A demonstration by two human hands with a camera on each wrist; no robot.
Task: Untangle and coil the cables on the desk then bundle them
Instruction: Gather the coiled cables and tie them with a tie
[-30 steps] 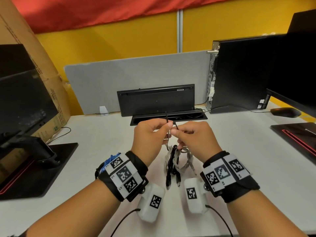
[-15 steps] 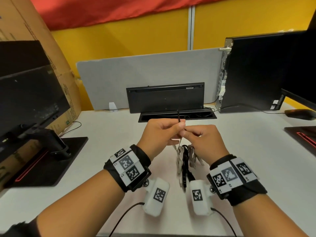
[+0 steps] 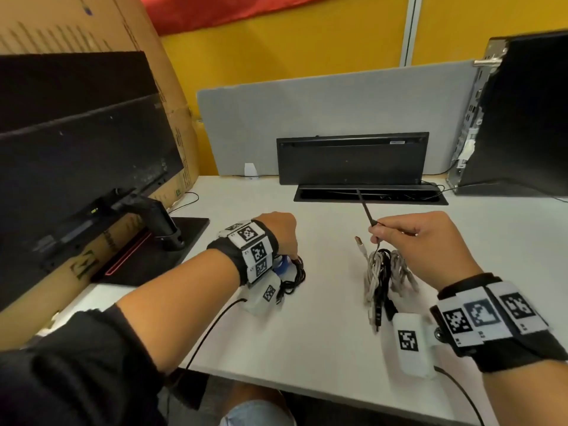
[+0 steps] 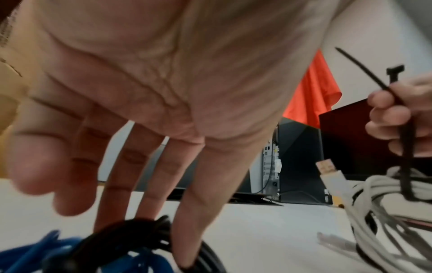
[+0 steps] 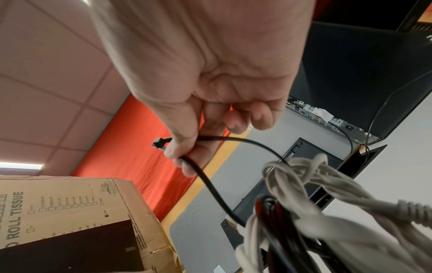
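Observation:
A bundle of grey and black cables (image 3: 381,278) lies on the white desk (image 3: 322,333), with a black zip tie (image 3: 365,210) looped round it. My right hand (image 3: 376,233) pinches the tie above the bundle, and the tie's tail points up and away. In the right wrist view the tie (image 5: 205,177) runs from my fingers down into the grey cables (image 5: 327,199). To the left, my left hand (image 3: 285,241) reaches down with straight fingers (image 4: 194,212) whose tips touch a black cable coil (image 4: 145,238). A blue cable (image 4: 35,251) lies against that coil.
A monitor (image 3: 76,149) on a black stand base (image 3: 147,250) fills the left, with a cardboard box (image 3: 61,23) behind it. At the back are a grey divider panel (image 3: 338,118) and an open black cable tray (image 3: 368,193). A PC tower (image 3: 522,118) stands at right.
My left hand has let go of the zip tie and moved left and down onto the black and blue coils. The right hand keeps its pinch on the tie.

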